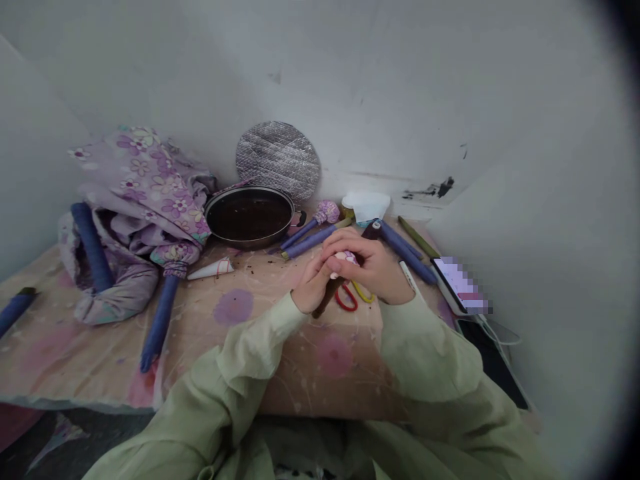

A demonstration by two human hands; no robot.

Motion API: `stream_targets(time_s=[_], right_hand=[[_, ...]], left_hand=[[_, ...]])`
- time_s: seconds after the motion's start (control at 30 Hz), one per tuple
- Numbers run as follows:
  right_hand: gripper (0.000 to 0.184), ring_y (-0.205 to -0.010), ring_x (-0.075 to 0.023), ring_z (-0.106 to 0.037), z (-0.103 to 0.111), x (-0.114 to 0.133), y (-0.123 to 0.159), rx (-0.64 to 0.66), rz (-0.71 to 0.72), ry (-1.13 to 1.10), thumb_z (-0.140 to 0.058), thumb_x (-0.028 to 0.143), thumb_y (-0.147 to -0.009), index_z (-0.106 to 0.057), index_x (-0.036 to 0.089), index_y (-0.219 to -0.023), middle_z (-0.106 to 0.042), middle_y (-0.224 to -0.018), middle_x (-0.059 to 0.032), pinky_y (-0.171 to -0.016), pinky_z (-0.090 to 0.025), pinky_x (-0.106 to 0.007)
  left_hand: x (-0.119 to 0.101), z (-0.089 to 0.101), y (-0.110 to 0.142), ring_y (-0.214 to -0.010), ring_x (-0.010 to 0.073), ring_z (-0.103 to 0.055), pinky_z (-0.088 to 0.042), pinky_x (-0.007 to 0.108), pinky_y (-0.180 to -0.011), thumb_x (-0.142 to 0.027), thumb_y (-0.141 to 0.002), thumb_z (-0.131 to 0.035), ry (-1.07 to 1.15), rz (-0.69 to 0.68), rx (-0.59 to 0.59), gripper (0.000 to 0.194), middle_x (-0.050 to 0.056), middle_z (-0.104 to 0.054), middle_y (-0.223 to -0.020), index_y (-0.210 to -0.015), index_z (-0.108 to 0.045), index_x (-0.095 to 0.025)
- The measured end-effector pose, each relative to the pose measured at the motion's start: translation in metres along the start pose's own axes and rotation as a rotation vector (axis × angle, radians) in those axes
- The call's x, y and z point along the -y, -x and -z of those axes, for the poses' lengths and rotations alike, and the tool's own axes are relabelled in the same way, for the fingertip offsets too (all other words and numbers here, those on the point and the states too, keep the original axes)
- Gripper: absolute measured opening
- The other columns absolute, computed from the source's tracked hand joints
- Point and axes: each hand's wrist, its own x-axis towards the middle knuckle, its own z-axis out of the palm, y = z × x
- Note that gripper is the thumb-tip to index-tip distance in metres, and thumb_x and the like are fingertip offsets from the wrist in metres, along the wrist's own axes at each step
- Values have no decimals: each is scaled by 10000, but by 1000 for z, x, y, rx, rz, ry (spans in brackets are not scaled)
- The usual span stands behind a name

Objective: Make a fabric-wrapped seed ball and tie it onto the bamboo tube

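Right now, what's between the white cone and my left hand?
Head view: only dark crumbs on the printed cloth separate the white cone and your left hand.

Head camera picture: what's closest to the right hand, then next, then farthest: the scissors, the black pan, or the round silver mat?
In the head camera view, the right hand holds a dark stick.

1. Scissors: just below the hands, on the cloth.
2. Black pan: farther back, to the left.
3. Round silver mat: behind the pan, against the wall.

Head-worn camera looks forward and down, close above the hands (373, 267)
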Motion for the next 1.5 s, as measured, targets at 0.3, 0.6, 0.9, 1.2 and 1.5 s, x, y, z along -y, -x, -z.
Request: stream_targets(time_s=[0.3,0.6,0.9,1.2,1.5], right_hand=[[191,-871,-192,-550,-23,-19,15,-149,-23,26,-524,396,-856,-535,222,-778,-613,-868,-38,-833,-413,-396],[153,-834,-217,-520,-39,-25,22,-291,-152,186,-505,377,-826,-500,226,-851,-573,-841,-43,-767,-438,-403],[209,-930,-252,-521,-47,-26,32,-291,-228,288,-481,173,-744,-512,219,-946,-548,-1031,-103,-866,-413,-467],[419,-1018,-281,-563,-36,-17,58,-168,-383,187,-608,242,-717,-482,160,-1108,-586,-1078,-131,-879,-441,-488],[355,-1147,-222,-497,13,9,57,-387,-187,16,-523,297,-845,-550,284,-1198,-567,-1186,-40,-987,-387,-415]], left_hand=[[7,25,3,-891,196,-593,-469,325,-834,-538,-683,-671,-70,-6,57,463,63,-632,-913,-941,-631,-155],[-57,-1,-6,-998,215,-547,-401,365,-912,-362,-810,-571,-843,-396,144,244,103,-609,-1032,-948,-594,-161],[-53,-14,-12,-977,275,-600,-424,410,-900,-260,-858,-483,-1021,-327,272,274,148,-666,-1042,-1034,-648,-130],[-33,-12,-11,-798,150,-591,-457,278,-758,-267,-861,-506,-632,-297,286,165,52,-636,-877,-934,-615,-167],[-21,-21,-11,-515,66,-387,-344,210,-523,-277,-828,-562,-371,-150,250,241,-46,-455,-647,-1036,-488,-182]])
